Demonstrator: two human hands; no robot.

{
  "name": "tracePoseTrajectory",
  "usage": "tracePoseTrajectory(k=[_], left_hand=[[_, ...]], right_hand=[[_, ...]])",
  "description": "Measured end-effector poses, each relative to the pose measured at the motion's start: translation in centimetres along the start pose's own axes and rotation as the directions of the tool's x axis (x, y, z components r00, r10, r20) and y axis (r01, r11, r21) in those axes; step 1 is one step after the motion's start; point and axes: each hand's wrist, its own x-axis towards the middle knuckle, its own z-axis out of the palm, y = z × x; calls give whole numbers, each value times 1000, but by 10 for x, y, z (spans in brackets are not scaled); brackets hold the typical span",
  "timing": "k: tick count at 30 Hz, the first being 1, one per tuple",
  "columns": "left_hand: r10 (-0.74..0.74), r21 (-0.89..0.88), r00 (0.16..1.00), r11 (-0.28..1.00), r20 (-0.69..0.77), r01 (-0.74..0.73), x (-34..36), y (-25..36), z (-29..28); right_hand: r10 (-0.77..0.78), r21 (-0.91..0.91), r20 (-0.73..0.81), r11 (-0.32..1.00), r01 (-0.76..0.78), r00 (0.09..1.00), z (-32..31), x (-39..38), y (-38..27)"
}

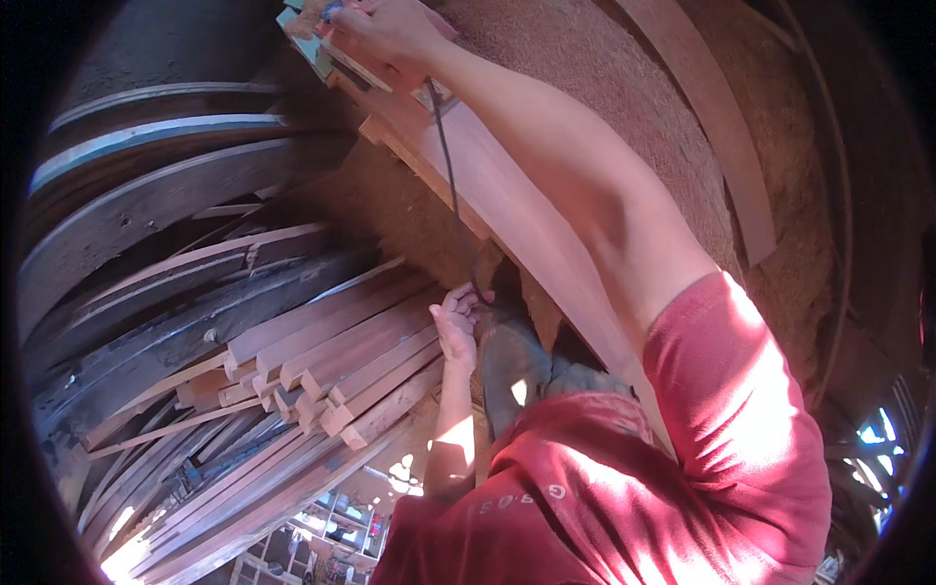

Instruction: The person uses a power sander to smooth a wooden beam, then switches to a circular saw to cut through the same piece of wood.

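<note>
My right hand (390,34) grips a power tool (312,44) with teal parts at the top of the view, on the far end of a long reddish board (517,205). My right arm stretches over that board. A dark cord (447,146) runs down from the tool to my left hand (458,322), whose curled fingers hold it beside my leg, below the board's left edge. The tool's underside and its exact contact with the board are hard to make out.
Stacked square timbers (331,361) lie at the lower left, among long dark planks (136,214). A narrow board (731,175) lies on sawdust (653,117) at the right. Shelves (331,536) with small items stand at the bottom.
</note>
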Motion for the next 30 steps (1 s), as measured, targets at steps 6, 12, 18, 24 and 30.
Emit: tracePoseTrajectory(k=[6, 12, 18, 24, 30], left_hand=[[-4, -368, 999, 930, -50, -15, -23, 9, -42], [-142, -265, 951, 962, -274, 68, -108, -60, -119], [-5, 245, 994, 969, -109, 31, -169, -157, -109], [-32, 356, 976, 933, 216, -48, -189, -222, -91], [-108, 162, 988, 979, -109, 125, -192, -234, -113]], right_hand=[[-100, -36, -245, 995, 94, 964, 5, -43, -19], [235, 279, 175, 920, -277, 956, -58, -309, 7], [590, 101, 377, 740, -665, 714, -145, -624, -15], [522, 266, 255, 771, -579, 814, -158, -759, -18], [513, 219, 235, 799, -559, 825, -142, -725, -10]])
